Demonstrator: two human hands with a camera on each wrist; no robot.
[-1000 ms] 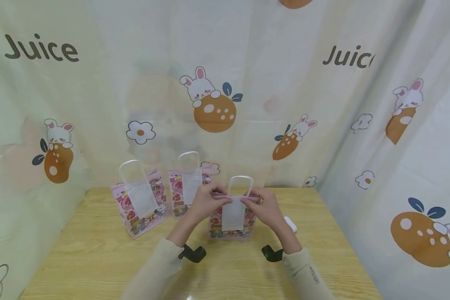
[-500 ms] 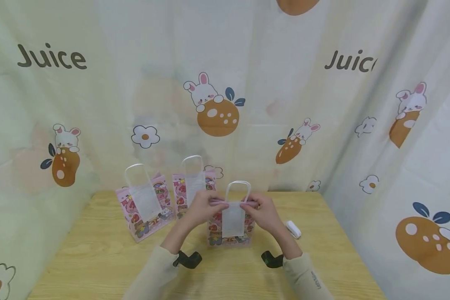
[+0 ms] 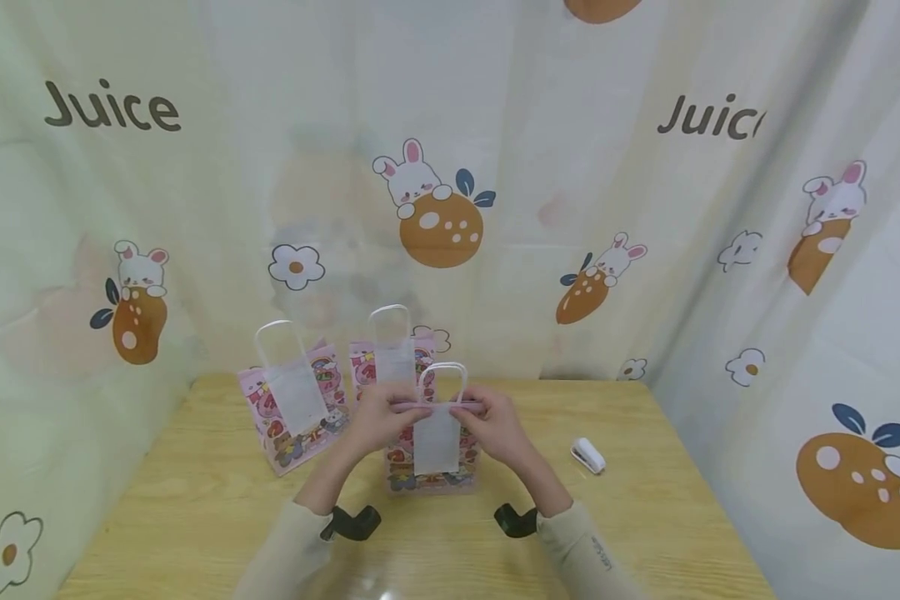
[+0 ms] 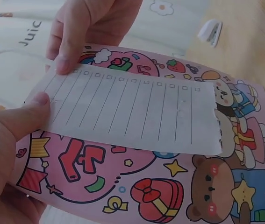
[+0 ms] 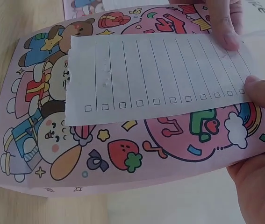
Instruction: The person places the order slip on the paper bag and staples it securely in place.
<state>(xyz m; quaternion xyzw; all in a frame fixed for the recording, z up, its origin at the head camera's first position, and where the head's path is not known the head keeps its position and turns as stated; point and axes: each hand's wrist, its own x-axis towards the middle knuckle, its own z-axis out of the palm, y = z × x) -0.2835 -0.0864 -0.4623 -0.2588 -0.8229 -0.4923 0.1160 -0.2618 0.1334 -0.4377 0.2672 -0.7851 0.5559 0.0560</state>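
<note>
A pink paper gift bag with cartoon animals stands upright before me, its white handles raised. A lined white paper slip with a column of checkboxes lies against its front, top end at the bag's mouth. My left hand pinches the bag's top edge on the left, thumb on the slip in front. On the right side of the same edge, my right hand pinches too, its thumb pressing the slip's upper corner. Behind the bag, most of both hands' fingers are hidden.
Two similar bags stand behind to the left, a tilted bag and a bag partly covered by my left hand; each bears a white slip. A small white stapler lies on the wooden table at right. A printed curtain hangs behind.
Both hands have shifted left along the table with the bag and slip between them, leaving the stapler fully visible. The two bags behind stay in place.
</note>
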